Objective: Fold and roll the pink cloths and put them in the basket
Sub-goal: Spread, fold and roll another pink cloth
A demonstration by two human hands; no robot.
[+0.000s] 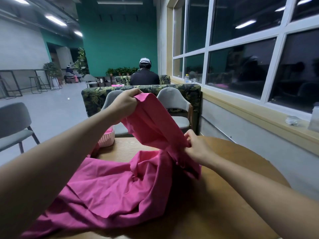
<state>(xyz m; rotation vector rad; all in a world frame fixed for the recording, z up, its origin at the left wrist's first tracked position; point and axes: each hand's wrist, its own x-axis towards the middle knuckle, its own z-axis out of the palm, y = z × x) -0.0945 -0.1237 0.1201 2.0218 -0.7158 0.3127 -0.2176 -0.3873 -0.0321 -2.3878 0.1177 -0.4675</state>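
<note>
Head view is showing a round wooden desk [233, 195] w/ both hands held out over it. Left hand [125, 102] is raised high, its grip pinching a bunched top edge of the pink cloth [120, 187] btwn thumb & curled fingers. Right hand [198, 149] is sitting lower, just above the desk, its grip clenching a gathered fold of the same cloth, so a stretch of fabric is hanging btwn the two hands. Rest of the cloth is lying crumpled on the desk, spreading toward the near left edge & draping off it. Pink slatted basket [107, 139] is standing at the desk's far left, partly hidden behind the left forearm [77, 144], w/ pink fabric showing inside. Beyond the desk two grey chairs [174, 100] are facing it; a person [144, 76] in a white cap is sitting further back, back turned. Dark windows [241, 66] are running along the right wall.
</note>
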